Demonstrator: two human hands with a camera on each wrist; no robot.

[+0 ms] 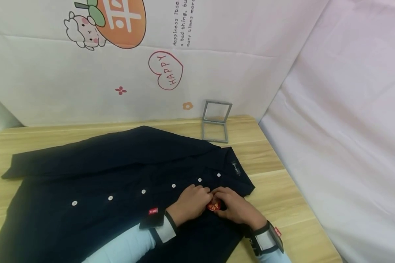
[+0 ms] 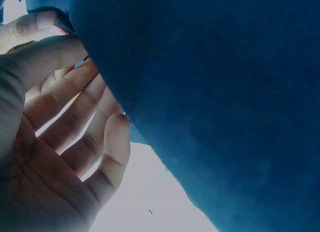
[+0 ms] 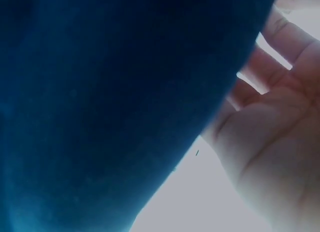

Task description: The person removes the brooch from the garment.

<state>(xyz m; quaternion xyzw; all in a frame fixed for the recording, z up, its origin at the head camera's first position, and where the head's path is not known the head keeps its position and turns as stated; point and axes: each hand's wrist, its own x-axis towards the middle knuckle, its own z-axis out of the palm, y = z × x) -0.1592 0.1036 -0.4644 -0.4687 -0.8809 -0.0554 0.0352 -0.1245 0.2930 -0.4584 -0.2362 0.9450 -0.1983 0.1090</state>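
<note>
A dark navy button-up shirt point(image 1: 118, 160) lies spread on the table, its collar to the right and several white buttons along its front. My right hand point(image 1: 235, 208) holds a round red badge point(image 1: 214, 205) with gold markings between thumb and fingers, against the chest of the shirt. Right beside it, my left hand point(image 1: 192, 202) pinches the shirt cloth, its fingertips close to the badge. In the left wrist view, dark cloth point(image 2: 210, 91) hides the left fingertips. Cloth point(image 3: 125, 91) also covers the right fingertips in the right wrist view.
A grey square frame point(image 1: 215, 122), hinged open, stands behind the collar near the table's back edge. The light wooden table point(image 1: 283, 193) meets a printed white cloth point(image 1: 233, 76) at the back. Another white cloth point(image 1: 358, 128) hangs along the right side.
</note>
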